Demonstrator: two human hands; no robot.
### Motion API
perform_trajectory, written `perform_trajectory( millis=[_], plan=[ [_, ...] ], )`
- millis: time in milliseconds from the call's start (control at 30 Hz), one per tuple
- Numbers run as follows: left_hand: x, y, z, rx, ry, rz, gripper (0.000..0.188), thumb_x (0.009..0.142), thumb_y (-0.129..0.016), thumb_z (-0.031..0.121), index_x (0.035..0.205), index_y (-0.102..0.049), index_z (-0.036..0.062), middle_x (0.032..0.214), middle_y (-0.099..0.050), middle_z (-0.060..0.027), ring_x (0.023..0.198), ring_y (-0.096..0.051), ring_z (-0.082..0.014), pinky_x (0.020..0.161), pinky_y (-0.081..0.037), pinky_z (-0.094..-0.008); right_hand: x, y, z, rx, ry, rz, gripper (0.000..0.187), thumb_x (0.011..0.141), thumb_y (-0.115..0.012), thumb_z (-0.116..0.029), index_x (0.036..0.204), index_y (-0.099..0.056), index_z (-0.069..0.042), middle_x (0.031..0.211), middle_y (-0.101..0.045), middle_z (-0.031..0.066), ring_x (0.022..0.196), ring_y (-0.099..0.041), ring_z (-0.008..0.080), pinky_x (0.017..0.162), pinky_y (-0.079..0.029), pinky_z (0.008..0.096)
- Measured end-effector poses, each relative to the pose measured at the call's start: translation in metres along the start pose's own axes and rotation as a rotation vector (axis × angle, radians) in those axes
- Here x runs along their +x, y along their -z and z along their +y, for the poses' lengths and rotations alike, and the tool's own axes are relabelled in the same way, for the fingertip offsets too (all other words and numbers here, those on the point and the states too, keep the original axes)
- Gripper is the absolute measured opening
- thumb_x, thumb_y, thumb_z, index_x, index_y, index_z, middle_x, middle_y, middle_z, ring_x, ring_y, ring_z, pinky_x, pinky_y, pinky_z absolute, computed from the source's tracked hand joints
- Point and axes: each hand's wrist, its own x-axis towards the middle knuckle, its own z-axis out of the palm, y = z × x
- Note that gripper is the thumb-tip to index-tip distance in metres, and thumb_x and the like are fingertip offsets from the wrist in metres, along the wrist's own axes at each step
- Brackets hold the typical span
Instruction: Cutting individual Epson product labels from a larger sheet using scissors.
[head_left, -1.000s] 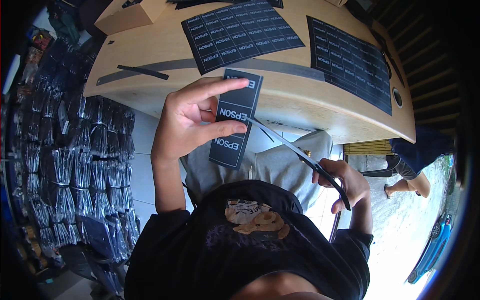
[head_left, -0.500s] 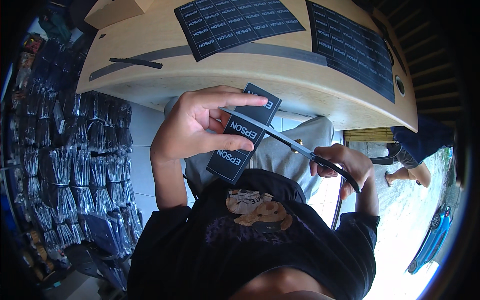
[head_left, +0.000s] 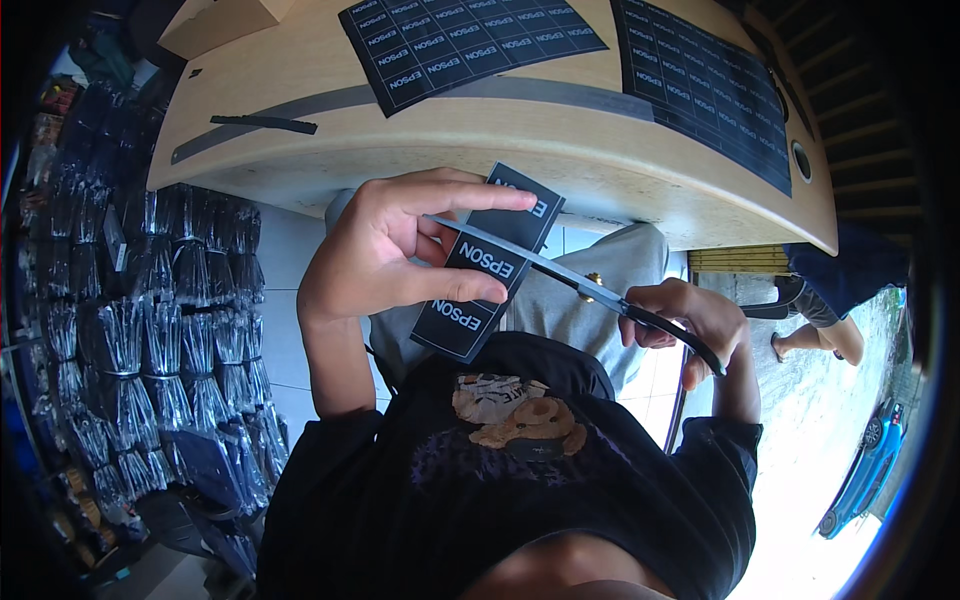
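Note:
My left hand (head_left: pixel 370 250) grips a short strip of black labels (head_left: pixel 458 322) with white lettering and thin white borders. Its index finger stretches over the upper label, while the thumb presses on the lower part. In my right hand (head_left: pixel 695 325) is a pair of scissors (head_left: pixel 565 275) with black handles. The blades lie slantwise across the strip between my left thumb and index finger, along a border between two labels. Their tips reach in toward my left palm. Both hands are held above my lap, in front of the table edge.
On the wooden table (head_left: pixel 225 160) lie two larger black label sheets (head_left: pixel 470 45) (head_left: pixel 705 100), a dark thin strip (head_left: pixel 264 125) and a cardboard box (head_left: pixel 220 25). Plastic-wrapped bundles (head_left: pixel 120 340) stack up at left. Another person (head_left: pixel 825 320) and a blue car (head_left: pixel 865 470) show at right.
The scissor blades have come closer together, and their tips reach slightly further left across the strip. My left hand and the strip have barely moved.

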Motion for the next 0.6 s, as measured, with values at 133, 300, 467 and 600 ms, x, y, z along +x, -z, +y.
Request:
perform_trajectory(
  millis=[133, 300, 467, 600],
  plan=[
    [0.0003, 0.0020, -0.0004, 0.019, 0.006, -0.026, 0.053, 0.066, -0.077, -0.001, 0.115, -0.060, 0.0024, 0.108, -0.061, -0.0093, 0.091, -0.063, -0.0155, 0.073, -0.058, -0.0244, -0.0006, 0.0010, -0.0002, -0.004, -0.026, -0.027, 0.080, 0.061, -0.070, -0.067, 0.086, -0.061, 0.008, 0.084, -0.058, 0.0143, 0.059, -0.057, 0.0195, 0.055, -0.045, 0.0287],
    [0.0019, 0.0031, -0.0006, 0.015, 0.023, -0.045, 0.052, 0.066, -0.077, -0.001, 0.115, -0.060, 0.0024, 0.110, -0.060, -0.0094, 0.093, -0.062, -0.0157, 0.074, -0.058, -0.0248, -0.0015, 0.0005, 0.0002, 0.004, -0.029, -0.025, 0.081, 0.061, -0.070, -0.067, 0.090, -0.061, 0.008, 0.083, -0.057, 0.0132, 0.059, -0.057, 0.0189, 0.055, -0.045, 0.0282],
    [0.0032, 0.0028, 0.0002, -0.003, 0.045, -0.062, 0.053, 0.066, -0.077, -0.003, 0.115, -0.060, 0.0024, 0.110, -0.059, -0.0093, 0.094, -0.062, -0.0157, 0.075, -0.058, -0.0254, -0.0025, -0.0003, 0.0013, 0.029, -0.033, -0.020, 0.079, 0.062, -0.071, -0.066, 0.089, -0.061, 0.008, 0.084, -0.058, 0.0130, 0.061, -0.057, 0.0189, 0.055, -0.045, 0.0277],
    [0.0039, 0.0012, 0.0022, -0.014, 0.058, -0.058, 0.053, 0.066, -0.076, -0.004, 0.116, -0.060, 0.0025, 0.111, -0.059, -0.0092, 0.094, -0.061, -0.0158, 0.075, -0.058, -0.0257, -0.0029, -0.0011, 0.0025, 0.049, -0.041, -0.020, 0.078, 0.062, -0.071, -0.065, 0.089, -0.061, 0.007, 0.083, -0.057, 0.0124, 0.060, -0.056, 0.0183, 0.054, -0.044, 0.0276]
  ],
)
